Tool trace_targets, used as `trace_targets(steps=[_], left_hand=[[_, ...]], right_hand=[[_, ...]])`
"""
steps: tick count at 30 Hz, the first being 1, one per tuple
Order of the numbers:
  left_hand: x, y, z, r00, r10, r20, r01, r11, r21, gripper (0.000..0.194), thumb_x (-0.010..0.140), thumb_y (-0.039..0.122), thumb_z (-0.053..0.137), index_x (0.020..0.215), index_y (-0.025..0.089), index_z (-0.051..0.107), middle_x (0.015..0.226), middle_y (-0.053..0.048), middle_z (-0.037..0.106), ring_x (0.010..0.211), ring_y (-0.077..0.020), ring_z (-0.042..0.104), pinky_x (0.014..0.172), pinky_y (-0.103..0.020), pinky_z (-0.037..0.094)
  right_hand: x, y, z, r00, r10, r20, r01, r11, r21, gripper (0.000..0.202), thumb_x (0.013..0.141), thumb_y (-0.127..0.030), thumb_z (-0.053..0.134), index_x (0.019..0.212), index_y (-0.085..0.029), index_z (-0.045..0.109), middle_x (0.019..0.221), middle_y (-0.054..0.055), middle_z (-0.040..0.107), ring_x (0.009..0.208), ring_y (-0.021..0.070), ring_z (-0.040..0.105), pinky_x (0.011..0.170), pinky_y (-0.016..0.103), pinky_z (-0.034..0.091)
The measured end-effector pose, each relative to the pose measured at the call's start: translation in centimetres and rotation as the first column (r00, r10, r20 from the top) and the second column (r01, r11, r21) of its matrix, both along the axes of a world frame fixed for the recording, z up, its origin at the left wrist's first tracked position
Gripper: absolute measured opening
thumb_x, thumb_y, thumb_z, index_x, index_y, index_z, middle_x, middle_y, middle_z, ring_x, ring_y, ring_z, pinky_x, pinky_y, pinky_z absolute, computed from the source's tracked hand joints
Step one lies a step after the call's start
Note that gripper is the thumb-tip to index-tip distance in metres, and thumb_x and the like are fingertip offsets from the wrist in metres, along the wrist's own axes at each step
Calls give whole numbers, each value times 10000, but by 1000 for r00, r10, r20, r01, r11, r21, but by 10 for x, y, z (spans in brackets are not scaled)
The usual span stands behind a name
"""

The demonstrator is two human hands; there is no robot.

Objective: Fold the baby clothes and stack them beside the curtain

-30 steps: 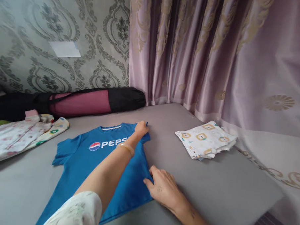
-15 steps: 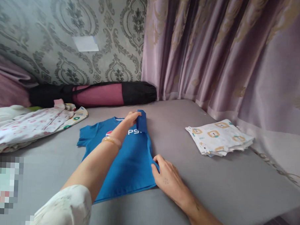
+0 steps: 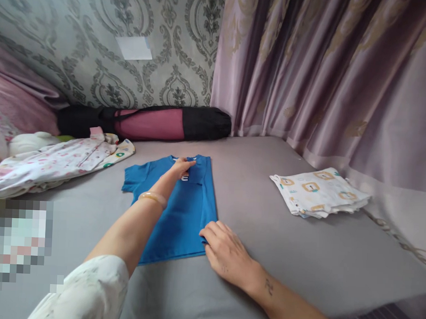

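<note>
A blue T-shirt (image 3: 171, 219) lies front up on the grey bed sheet, its right side turned inward over the chest so most of the white lettering is covered. My left hand (image 3: 183, 167), with a bangle on the wrist, reaches across the shirt and pinches the folded-over sleeve near the collar. Lower down, my right hand (image 3: 223, 247) has its fingers closed on the shirt's right edge near the hem. The left sleeve of the shirt still lies spread out flat. My left forearm hides part of the shirt's left side.
Folded white printed cloth (image 3: 320, 192) lies to the right on the bed (image 3: 254, 189). At the left is a pile of patterned clothes (image 3: 68, 162) beside a white plush toy (image 3: 32, 142). A long black and maroon bag (image 3: 149, 124) lies along the wall, with curtains (image 3: 273, 63) behind.
Both hands have moved left with the shirt's right edge, folding the sleeve and side further inward over the lettering. The view has also shifted slightly.
</note>
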State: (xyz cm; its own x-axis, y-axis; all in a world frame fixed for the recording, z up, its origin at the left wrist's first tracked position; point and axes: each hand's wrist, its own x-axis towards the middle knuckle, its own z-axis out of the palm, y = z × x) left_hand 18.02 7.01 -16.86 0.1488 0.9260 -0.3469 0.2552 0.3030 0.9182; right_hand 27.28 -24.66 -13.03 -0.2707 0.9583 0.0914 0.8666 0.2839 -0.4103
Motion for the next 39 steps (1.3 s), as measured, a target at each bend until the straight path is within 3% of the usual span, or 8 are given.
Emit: trace_targets(steps=[11, 18, 20, 23, 27, 29, 34, 39], left_hand=[[-4, -10, -1, 993, -51, -108, 61, 994, 90, 703, 719, 151, 776, 1337, 173, 442, 919, -32, 629, 671, -110, 596, 587, -206, 473], [-7, -13, 4, 964, -132, -232, 176, 968, 177, 816, 691, 197, 790, 1372, 117, 349, 1092, -128, 611, 872, -207, 642, 748, -319, 519], [-12, -20, 12, 919, -81, -387, 215, 924, 317, 804, 694, 206, 776, 1362, 64, 352, 1182, -189, 562, 1049, -271, 598, 870, -374, 489], [-23, -45, 26, 819, -5, -573, 377, 758, 533, 699, 698, 224, 752, 1300, 61, 437, 1275, -216, 488, 1225, -332, 484, 1001, -424, 408], [-44, -111, 36, 677, -230, -700, 706, 471, 528, 308, 806, 312, 655, 1072, 170, 590, 1033, -96, 617, 1049, -275, 583, 941, -411, 440], [-52, -151, 35, 575, -337, -746, 806, 389, 446, 227, 849, 361, 620, 988, 182, 611, 976, -83, 636, 961, -241, 603, 886, -366, 459], [-62, -218, 29, 496, -393, -774, 862, 330, 385, 334, 872, 445, 598, 1083, 186, 585, 1167, -113, 607, 1113, -269, 539, 940, -404, 450], [-66, -225, 24, 546, -431, -719, 833, 371, 410, 389, 893, 378, 576, 1226, 179, 538, 1385, -142, 505, 1346, -300, 379, 1085, -477, 357]], right_hand=[[12, 2, 2, 994, 63, -95, -66, 997, -39, 250, 962, -89, 435, 1059, -205, 634, 1021, 53, 605, 981, 167, 556, 857, 270, 472], [16, 2, 3, 955, 149, -255, -174, 982, -77, 203, 940, -151, 521, 1072, -196, 668, 1028, 62, 639, 990, 165, 585, 887, 276, 470], [21, 5, 6, 911, 170, -377, -224, 969, -105, 168, 932, -227, 564, 1040, -204, 690, 1002, 41, 671, 937, 145, 619, 859, 247, 480], [30, 18, 8, 883, 90, -461, -135, 989, -66, 255, 979, -268, 459, 1031, -210, 702, 1032, 38, 696, 953, 137, 641, 883, 251, 484], [43, 47, -4, 965, -46, -257, 52, 998, 17, 410, 994, -270, 330, 1295, -152, 584, 1345, 129, 573, 1282, 208, 493, 1101, 386, 355], [44, 61, -15, 991, -61, -122, 59, 998, -21, 478, 993, -291, 290, 1405, -136, 479, 1473, 138, 447, 1398, 226, 352, 1158, 442, 265], [32, 89, -34, 995, -43, 85, 51, 994, -93, 577, 993, -340, 213, 1505, -90, 301, 1580, 124, 241, 1474, 223, 149, 1195, 480, 115], [23, 117, -41, 978, -114, 175, 133, 986, -99, 657, 994, -430, 162, 1519, -42, 234, 1594, 137, 165, 1481, 234, 102, 1195, 466, 53]])
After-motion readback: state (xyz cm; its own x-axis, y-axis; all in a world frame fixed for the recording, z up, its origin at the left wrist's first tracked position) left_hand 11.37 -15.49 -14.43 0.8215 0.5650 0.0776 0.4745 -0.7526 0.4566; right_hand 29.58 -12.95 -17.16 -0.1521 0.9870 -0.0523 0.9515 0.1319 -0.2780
